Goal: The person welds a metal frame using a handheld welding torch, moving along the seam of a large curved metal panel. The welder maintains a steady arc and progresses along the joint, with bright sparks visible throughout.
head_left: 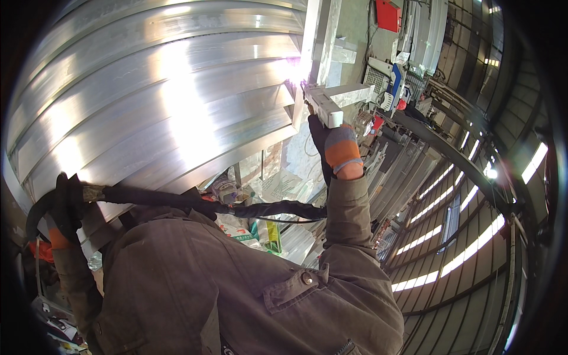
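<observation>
My right hand (336, 147), in a black and orange glove, is shut on a white hand-held welding gun (323, 105). The gun's tip sits against a joint where a bright glare (294, 72) shows, between the slatted aluminium panel (154, 94) and an upright aluminium bar (315, 35). My left hand (64, 204), in a dark glove with an orange cuff, grips a thick black hose (195, 204). The hose runs across my brown jacket toward my right arm.
Bags, scraps and packaging (254, 228) lie below the panel. Aluminium profiles (396, 171) lean at the right. A white and blue machine (390, 83) and a red box (387, 15) stand farther off. Roof beams and skylight strips (449, 236) fill the right side.
</observation>
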`<state>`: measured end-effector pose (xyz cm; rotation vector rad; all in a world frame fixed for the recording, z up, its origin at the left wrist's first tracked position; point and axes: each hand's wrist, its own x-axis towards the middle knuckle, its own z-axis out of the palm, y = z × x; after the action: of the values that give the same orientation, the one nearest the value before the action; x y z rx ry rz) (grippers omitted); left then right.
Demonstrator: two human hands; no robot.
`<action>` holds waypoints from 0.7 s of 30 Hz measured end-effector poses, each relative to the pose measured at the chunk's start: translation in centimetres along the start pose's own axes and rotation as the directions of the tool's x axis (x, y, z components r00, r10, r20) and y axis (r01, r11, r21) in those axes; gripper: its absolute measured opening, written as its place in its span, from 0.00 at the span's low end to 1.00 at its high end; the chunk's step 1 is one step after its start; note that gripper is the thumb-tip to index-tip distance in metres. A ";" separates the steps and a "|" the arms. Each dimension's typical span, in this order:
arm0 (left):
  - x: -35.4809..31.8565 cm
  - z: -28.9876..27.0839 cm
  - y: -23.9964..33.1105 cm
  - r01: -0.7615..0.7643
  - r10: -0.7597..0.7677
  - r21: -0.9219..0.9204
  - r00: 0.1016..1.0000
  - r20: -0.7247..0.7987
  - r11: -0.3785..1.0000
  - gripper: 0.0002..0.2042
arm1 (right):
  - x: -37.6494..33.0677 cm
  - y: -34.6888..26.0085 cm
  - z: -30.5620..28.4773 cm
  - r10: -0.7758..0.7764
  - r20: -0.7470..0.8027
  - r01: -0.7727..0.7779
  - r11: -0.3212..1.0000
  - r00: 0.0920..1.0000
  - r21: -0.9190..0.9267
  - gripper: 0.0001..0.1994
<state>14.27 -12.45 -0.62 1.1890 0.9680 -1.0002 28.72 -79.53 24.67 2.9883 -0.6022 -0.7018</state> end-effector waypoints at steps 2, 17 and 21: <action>-0.7 0.8 0.3 -0.031 0.033 0.027 0.995 -0.092 0.999 0.25 | -0.1 -0.2 -0.1 0.052 0.018 -0.052 0.999 0.998 -0.009 0.27; -2.0 2.5 0.9 -0.105 0.112 0.043 0.977 -0.184 0.994 0.30 | 1.4 -0.7 -1.3 -0.150 -0.073 0.151 0.989 0.986 0.011 0.23; -2.3 2.7 1.1 -0.116 0.120 0.030 0.976 -0.184 0.993 0.31 | 3.5 -0.1 -0.2 -0.099 -0.055 0.102 0.994 0.994 0.048 0.23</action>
<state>14.89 -14.79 2.20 1.3579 1.0224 -0.8159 31.71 -80.74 23.38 3.0921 -0.4771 -0.6189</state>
